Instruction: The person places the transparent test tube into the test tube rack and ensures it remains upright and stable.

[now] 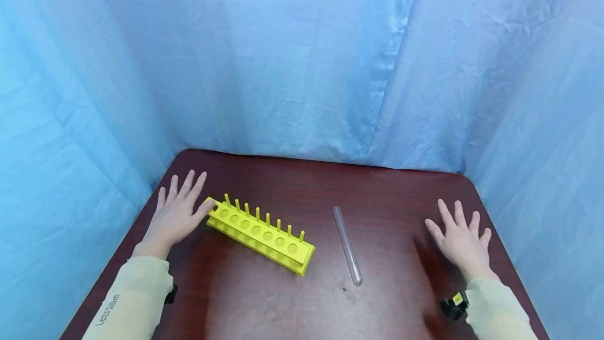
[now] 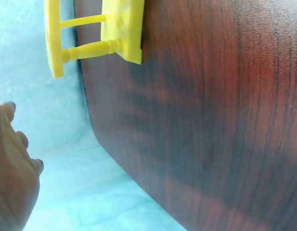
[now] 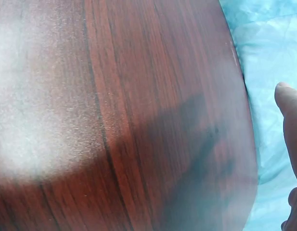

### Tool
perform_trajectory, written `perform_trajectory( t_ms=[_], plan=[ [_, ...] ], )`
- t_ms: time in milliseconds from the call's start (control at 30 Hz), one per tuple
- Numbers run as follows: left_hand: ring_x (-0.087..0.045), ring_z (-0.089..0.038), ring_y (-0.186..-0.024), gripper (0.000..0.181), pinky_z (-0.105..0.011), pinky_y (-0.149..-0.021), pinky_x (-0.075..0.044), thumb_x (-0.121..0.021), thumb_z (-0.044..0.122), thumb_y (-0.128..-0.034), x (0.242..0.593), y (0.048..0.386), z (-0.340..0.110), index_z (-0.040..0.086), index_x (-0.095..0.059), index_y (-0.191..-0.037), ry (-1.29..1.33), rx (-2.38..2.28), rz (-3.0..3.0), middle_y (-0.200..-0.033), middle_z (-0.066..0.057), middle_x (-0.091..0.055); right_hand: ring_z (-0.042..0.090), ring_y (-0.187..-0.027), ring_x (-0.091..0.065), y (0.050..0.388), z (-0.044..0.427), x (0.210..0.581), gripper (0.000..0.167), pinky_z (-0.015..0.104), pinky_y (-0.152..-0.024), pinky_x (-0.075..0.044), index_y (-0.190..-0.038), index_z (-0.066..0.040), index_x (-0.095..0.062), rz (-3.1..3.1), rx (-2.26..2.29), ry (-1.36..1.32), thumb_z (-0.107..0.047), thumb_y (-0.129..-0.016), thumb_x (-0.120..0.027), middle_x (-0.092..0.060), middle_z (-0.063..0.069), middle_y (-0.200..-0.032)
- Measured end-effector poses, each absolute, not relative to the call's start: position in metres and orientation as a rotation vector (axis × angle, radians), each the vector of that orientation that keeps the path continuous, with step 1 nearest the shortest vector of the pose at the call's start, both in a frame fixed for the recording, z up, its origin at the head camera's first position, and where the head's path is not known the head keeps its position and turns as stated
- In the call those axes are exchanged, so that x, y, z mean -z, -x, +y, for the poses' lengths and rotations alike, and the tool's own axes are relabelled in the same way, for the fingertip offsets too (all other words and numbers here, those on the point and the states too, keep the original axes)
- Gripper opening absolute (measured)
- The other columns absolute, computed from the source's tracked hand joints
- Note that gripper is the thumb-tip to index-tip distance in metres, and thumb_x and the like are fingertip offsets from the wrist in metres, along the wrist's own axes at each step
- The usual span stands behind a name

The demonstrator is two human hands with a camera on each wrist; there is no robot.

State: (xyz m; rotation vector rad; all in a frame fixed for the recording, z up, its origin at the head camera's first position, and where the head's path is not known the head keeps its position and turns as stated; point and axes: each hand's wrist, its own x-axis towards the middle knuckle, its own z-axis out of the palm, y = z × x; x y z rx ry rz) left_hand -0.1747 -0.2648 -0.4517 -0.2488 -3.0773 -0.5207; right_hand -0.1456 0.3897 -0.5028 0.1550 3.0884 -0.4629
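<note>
A yellow test tube rack [image 1: 257, 235], with a row of round holes and a row of upright pegs, stands slantwise on the left half of the table. Beside its far left end, my left hand [image 1: 175, 219] hovers with fingers spread; in the head view the thumb overlaps the rack's corner. The left wrist view shows the rack's end [image 2: 83, 50] apart from that hand [image 2: 13, 168]. A clear glass test tube [image 1: 347, 245] lies on the table to the right of the rack. Over the right side, my right hand [image 1: 463, 243] is spread, holding nothing; its thumb [image 3: 292, 125] shows in the right wrist view.
The dark red wood-grain table [image 1: 396, 209] has rounded far corners. Light blue curtains [image 1: 302, 67] hang behind it and along both sides. Small dark marks [image 1: 346, 293] show on the tabletop near the tube's lower end. A black wrist camera [image 1: 454, 306] sits under the right sleeve.
</note>
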Motion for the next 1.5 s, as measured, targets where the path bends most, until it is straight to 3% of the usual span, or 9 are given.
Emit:
perform_trajectory(
  t_ms=[333,600,833,1067,1500],
  plan=[
    [0.006,-0.048,-0.155,0.083,-0.070,-0.120,0.003,-0.045,0.065,-0.1009,0.444,0.179,-0.250,0.028,-0.009,-0.166,0.449,0.434,-3.091,-0.172,-0.012,-0.005,0.067,-0.143,0.012,0.151,0.385,0.496,0.084,0.086,-0.104,0.004,-0.166,-0.023,-0.003,3.084,0.479,-0.144,-0.067,-0.102,-0.036,0.003,0.031,-0.166],
    [-0.004,-0.047,-0.156,0.085,-0.068,-0.122,-0.003,-0.062,0.058,-0.0960,0.445,0.177,-0.237,0.029,-0.022,-0.165,0.631,0.393,-3.095,-0.171,-0.010,-0.014,0.068,-0.143,0.004,0.155,0.376,0.493,0.083,0.085,-0.106,0.000,-0.166,-0.022,-0.004,3.085,0.478,-0.126,-0.066,-0.103,-0.036,-0.001,0.032,-0.166],
    [-0.011,-0.047,-0.155,0.082,-0.067,-0.122,-0.007,-0.075,0.050,-0.0902,0.449,0.176,-0.230,0.036,-0.034,-0.160,0.736,0.325,-3.086,-0.169,-0.008,-0.024,0.068,-0.140,-0.012,0.156,0.368,0.494,0.083,0.083,-0.105,-0.011,-0.166,-0.021,-0.006,3.102,0.447,-0.096,-0.066,-0.103,-0.038,-0.013,0.036,-0.162],
    [-0.017,-0.046,-0.154,0.083,-0.068,-0.121,-0.011,-0.079,0.048,-0.0863,0.450,0.173,-0.227,0.034,-0.040,-0.158,0.798,0.296,-3.065,-0.166,-0.007,-0.034,0.068,-0.137,-0.021,0.157,0.358,0.496,0.082,0.081,-0.103,-0.021,-0.166,-0.020,-0.011,3.133,0.393,-0.037,-0.064,-0.103,-0.039,-0.021,0.036,-0.159],
    [-0.027,-0.046,-0.151,0.080,-0.068,-0.120,-0.018,-0.083,0.043,-0.0842,0.454,0.172,-0.223,0.029,-0.047,-0.155,0.837,0.283,-3.013,-0.161,-0.007,-0.042,0.065,-0.140,-0.020,0.158,0.342,0.495,0.081,0.079,-0.106,-0.018,-0.166,-0.021,-0.012,3.110,0.397,0.051,-0.064,-0.104,-0.041,-0.019,0.034,-0.162]
  ],
)
